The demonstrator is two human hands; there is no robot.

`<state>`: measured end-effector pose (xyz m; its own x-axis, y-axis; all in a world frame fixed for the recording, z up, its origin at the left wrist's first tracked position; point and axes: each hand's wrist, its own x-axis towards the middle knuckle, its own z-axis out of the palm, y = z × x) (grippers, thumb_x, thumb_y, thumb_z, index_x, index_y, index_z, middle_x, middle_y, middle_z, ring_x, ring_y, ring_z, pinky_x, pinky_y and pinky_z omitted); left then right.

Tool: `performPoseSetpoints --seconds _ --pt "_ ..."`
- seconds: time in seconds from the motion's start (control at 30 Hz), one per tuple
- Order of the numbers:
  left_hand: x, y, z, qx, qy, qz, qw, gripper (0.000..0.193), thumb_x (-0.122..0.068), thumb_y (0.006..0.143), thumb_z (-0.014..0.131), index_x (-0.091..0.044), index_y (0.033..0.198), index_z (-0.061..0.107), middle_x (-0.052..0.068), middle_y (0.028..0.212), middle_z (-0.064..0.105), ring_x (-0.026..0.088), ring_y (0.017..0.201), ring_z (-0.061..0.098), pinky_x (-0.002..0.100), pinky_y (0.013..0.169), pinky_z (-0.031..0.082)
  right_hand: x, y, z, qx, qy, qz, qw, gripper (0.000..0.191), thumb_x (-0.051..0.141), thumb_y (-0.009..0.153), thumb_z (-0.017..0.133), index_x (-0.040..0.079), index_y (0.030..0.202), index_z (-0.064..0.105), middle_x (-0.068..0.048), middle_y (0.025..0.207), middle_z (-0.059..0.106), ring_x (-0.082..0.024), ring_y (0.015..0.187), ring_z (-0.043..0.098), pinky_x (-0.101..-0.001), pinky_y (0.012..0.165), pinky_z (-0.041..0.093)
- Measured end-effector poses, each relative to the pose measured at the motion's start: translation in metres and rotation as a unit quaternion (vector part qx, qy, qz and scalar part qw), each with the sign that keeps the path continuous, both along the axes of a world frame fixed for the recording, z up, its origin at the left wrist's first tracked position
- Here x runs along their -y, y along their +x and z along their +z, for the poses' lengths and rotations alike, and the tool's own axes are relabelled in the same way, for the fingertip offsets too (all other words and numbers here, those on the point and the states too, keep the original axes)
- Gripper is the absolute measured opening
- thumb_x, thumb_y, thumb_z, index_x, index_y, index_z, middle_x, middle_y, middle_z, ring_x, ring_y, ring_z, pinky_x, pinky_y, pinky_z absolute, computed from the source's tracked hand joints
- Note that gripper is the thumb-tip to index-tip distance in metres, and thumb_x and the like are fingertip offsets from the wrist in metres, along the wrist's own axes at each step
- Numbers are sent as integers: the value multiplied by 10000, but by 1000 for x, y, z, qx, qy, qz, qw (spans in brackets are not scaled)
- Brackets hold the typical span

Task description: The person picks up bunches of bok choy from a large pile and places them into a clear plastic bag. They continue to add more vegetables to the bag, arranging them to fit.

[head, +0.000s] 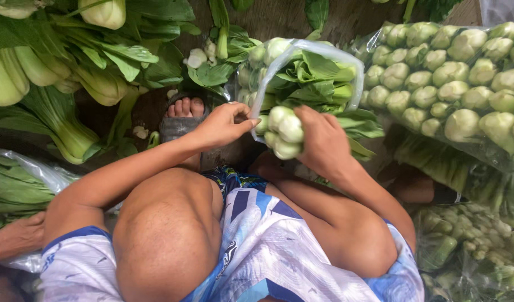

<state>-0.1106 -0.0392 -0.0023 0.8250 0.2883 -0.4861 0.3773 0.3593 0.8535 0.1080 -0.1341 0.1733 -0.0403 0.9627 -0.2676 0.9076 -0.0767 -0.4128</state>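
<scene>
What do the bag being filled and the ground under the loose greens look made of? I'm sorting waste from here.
The bag looks like thin clear plastic film: glossy, wrinkled, greens showing through; the left hand holds its rim while the right hand grips a bok choy bunch. The ground seems dull brown, perhaps wood or packed earth; hard to tell.

Vegetable packing floor, bagged bok choy [447,78] heaps

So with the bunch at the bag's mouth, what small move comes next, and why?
Probably push the pale-stemmed green bok choy bunch deeper into the clear plastic bag. The right hand holds it at the opening, which the left hand is pinching wide, stems still outside.
</scene>
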Motion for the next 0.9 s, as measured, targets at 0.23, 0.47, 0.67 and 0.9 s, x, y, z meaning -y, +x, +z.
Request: performPoseSetpoints --seconds 0.23,0.47,0.67,0.9 --pt "-5 -3 20 65 -181 73 979 232 -83 873 708 -41 1074 599 10 928 668 84 865 622 264 782 540 -4 -11 -27 -3 29 12 1000 771 135 687 864 18 1338 468 -191 1301 623 -353 1153 626 -454 958 455" --pt "-5 -7 31 41 -277 7 960 190 -47 869 739 4 1040 674 24 912 699 96 824 640 270 779 551 -10 -17 -35 2 13 -12 1000 789 210 707 875 -6 1345 465 -187 1237 612 -360 1103 603 -462 919 432" --pt "-22 -2 33 95 -295 -37 950 133 -106 952 636 16 982 681 71 866 724 123 801 682 278 781 567 -10 -16 -43 -8 -11 -29 1000 841 226 703 895 -20 1371 448 -208 1268 586 -389 1097 564 -486 909 422" --pt "-49 30 30 124 -64 43 989 245 -232 1044 552 -8 1010 647 10 874 624 95 747 626 271 690 534 -21 2 -16 -72 32 -36 996 908 215 643 923 14 1402 465 -205 1266 575 -419 1185 573 -492 1018 443"
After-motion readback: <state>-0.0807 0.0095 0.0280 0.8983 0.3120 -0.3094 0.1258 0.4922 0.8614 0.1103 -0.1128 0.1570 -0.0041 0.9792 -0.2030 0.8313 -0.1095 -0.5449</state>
